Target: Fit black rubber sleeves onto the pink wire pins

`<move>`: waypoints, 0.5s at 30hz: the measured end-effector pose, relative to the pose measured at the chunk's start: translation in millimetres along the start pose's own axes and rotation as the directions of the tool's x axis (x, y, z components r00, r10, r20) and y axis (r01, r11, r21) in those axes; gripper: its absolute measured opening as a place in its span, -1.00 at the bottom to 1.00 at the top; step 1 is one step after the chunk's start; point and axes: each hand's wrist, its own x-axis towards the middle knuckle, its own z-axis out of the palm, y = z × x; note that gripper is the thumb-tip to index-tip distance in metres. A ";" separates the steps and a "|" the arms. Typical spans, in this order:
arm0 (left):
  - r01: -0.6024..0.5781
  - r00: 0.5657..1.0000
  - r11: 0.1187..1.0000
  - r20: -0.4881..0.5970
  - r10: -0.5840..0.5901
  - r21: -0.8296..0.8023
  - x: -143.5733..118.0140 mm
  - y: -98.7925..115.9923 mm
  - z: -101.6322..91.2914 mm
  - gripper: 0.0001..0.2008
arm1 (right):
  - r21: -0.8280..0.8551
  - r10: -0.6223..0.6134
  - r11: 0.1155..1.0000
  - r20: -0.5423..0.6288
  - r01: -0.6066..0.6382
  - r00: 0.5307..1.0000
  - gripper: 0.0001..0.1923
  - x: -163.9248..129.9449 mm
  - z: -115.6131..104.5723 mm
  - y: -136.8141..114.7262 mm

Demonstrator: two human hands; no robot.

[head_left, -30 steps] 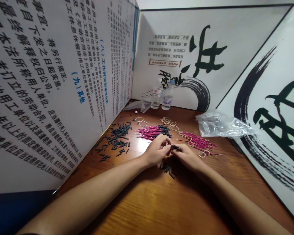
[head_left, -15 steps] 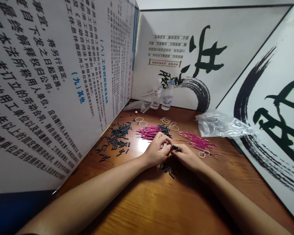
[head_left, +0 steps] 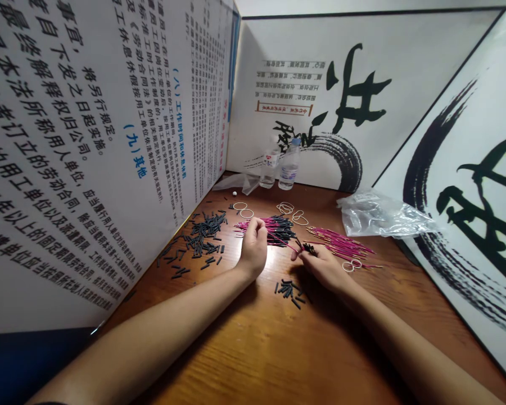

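Observation:
My left hand [head_left: 254,245] rests on the wooden table [head_left: 253,349] with its fingers curled on the near end of a pile of pink wires with black tips [head_left: 274,228]. My right hand [head_left: 320,264] pinches a few small black tubes [head_left: 307,248] between its fingertips. A small heap of black tubes [head_left: 289,289] lies on the table just in front of my right hand. To the right of my right hand lies a second pile of bare pink wires [head_left: 341,243]. Further left, a larger scatter of black tubes [head_left: 200,236] spreads beside the printed board.
Rubber bands [head_left: 289,211] lie behind the wires, and two more [head_left: 351,264] by the right pile. Two water bottles [head_left: 282,169] stand at the back. A crumpled clear plastic bag [head_left: 379,216] lies at the right. Printed boards [head_left: 88,140] wall the table on three sides.
My left hand has left my right hand and moved up and left onto the pink wire pile. My right hand stayed almost still with the black tubes.

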 end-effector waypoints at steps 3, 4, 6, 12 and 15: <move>-0.087 0.994 0.996 0.071 0.087 -0.001 -3.8 3.0 2.8 -0.86 | 0.063 0.001 0.998 -0.043 0.002 0.999 -0.75 0.5 -0.1 5.9; -0.109 0.984 0.994 0.141 0.107 0.008 -5.9 5.1 4.0 -0.86 | 0.093 -0.001 0.996 -0.040 0.004 0.999 -0.74 0.1 0.3 6.8; -0.124 0.963 0.992 0.242 0.117 0.014 -9.9 9.3 6.1 -0.85 | 0.124 -0.029 0.992 -0.029 0.032 0.999 -0.71 -1.4 1.6 6.2; -0.040 0.958 0.998 0.282 0.051 -0.045 -14.4 12.8 7.5 -0.84 | 0.023 -0.196 0.980 0.015 0.195 0.981 -0.65 -4.6 3.4 -7.4; -0.030 0.956 0.998 0.291 0.046 -0.061 -15.5 12.7 7.9 -0.84 | -0.006 -0.224 0.974 -0.002 0.224 0.975 -0.61 -4.7 3.5 -10.6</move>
